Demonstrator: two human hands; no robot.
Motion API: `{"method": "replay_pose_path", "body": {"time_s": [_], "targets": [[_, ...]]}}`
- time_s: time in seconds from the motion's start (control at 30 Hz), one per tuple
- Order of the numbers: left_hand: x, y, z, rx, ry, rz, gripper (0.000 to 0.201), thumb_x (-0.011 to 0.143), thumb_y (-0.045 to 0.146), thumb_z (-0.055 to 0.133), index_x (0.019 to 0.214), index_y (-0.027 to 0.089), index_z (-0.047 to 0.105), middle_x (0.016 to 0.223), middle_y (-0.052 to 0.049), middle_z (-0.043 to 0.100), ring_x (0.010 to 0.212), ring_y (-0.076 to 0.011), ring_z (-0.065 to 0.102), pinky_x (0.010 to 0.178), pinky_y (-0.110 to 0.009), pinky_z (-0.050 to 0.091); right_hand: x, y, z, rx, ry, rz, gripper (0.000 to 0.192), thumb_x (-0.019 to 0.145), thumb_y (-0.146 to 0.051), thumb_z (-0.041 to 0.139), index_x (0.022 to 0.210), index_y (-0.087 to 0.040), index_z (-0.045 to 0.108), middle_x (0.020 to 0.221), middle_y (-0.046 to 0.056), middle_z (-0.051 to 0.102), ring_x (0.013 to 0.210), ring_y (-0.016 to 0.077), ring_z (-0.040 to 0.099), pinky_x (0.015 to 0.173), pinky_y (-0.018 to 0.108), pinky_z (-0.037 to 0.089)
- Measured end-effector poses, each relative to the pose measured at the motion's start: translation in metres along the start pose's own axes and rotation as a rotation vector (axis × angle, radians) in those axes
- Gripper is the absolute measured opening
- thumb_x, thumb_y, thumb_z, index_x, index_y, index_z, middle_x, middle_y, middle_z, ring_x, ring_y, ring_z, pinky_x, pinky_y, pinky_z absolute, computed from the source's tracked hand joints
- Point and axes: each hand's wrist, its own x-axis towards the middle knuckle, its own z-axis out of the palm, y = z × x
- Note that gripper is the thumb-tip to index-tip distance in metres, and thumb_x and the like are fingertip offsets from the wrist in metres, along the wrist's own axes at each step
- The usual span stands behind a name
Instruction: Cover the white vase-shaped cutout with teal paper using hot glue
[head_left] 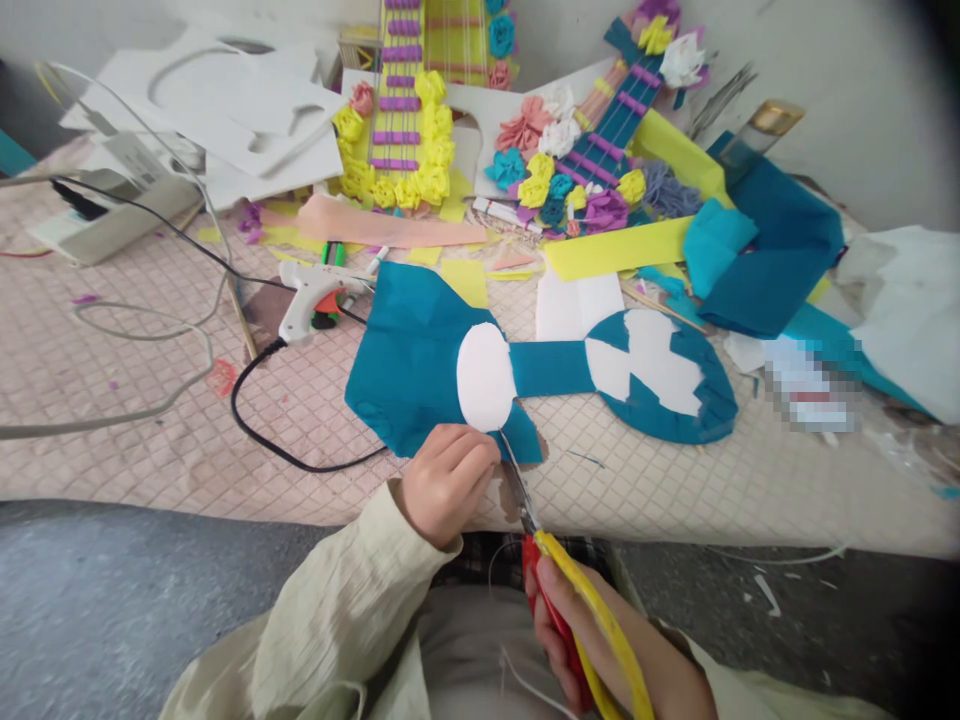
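Observation:
My left hand [450, 480] is closed on the near edge of a teal sheet [420, 350] that looks like crepe paper. On the sheet lies a white oval piece [486, 375], joined by a teal strip [551, 368] to a teal-wrapped oval [682, 410] with white showing in its middle. A pair of scissors [574, 610] with red and yellow handles is in my right hand [607, 620]. Their blades point away from me and meet the sheet just below the white oval, right beside my left fingertips. Part of the blades is hidden by the sheet.
A white glue gun [307, 300] with a black cord lies left of the sheet. Further left sits a power strip [112, 220]. Flower-decorated paper instruments [397, 120], white board offcuts [240, 110] and teal paper [787, 240] line the back of the table.

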Motion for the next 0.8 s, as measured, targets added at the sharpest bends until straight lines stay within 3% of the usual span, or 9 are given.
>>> {"method": "replay_pose_path", "body": {"time_s": [0.1, 0.27, 0.47, 0.8], "targets": [[0.001, 0.001, -0.001, 0.007, 0.002, -0.005, 0.013, 0.076, 0.005, 0.055, 0.075, 0.017, 0.051, 0.075, -0.001, 0.064, 0.072, -0.0131, 0.057, 0.067, -0.028, 0.045, -0.002, -0.002, 0.001, 0.066, 0.036, 0.052, 0.064, 0.06, -0.079, 0.041, 0.086, -0.021, 0.036, 0.044, -0.01, 0.042, 0.028, 0.0036, 0.036, 0.029, 0.013, 0.027], [0.003, 0.002, -0.003, 0.008, 0.005, -0.004, 0.013, 0.075, 0.005, 0.055, 0.074, 0.017, 0.051, 0.074, -0.001, 0.064, 0.071, -0.0131, 0.057, 0.066, -0.028, 0.045, -0.003, -0.002, 0.002, 0.148, -0.012, 0.093, 0.069, 0.052, -0.08, 0.046, 0.085, -0.02, 0.036, 0.044, -0.011, 0.04, 0.028, 0.0021, 0.035, 0.028, 0.012, 0.025], [0.001, 0.0, -0.001, 0.003, 0.001, -0.008, 0.013, 0.075, 0.005, 0.056, 0.076, 0.017, 0.052, 0.075, -0.001, 0.065, 0.071, -0.0131, 0.057, 0.067, -0.028, 0.045, 0.004, 0.012, -0.003, 0.139, -0.018, 0.026, 0.061, 0.063, -0.076, 0.044, 0.088, -0.021, 0.035, 0.046, -0.011, 0.044, 0.029, 0.0037, 0.038, 0.029, 0.014, 0.03], [0.001, 0.001, -0.001, 0.01, 0.0, -0.009, 0.011, 0.076, 0.007, 0.055, 0.074, 0.017, 0.053, 0.074, -0.001, 0.065, 0.071, -0.0129, 0.057, 0.067, -0.027, 0.045, 0.006, 0.023, -0.006, 0.092, 0.005, -0.028, 0.055, 0.07, -0.072, 0.04, 0.087, -0.02, 0.036, 0.046, -0.01, 0.043, 0.028, 0.0034, 0.037, 0.028, 0.013, 0.027]]}}
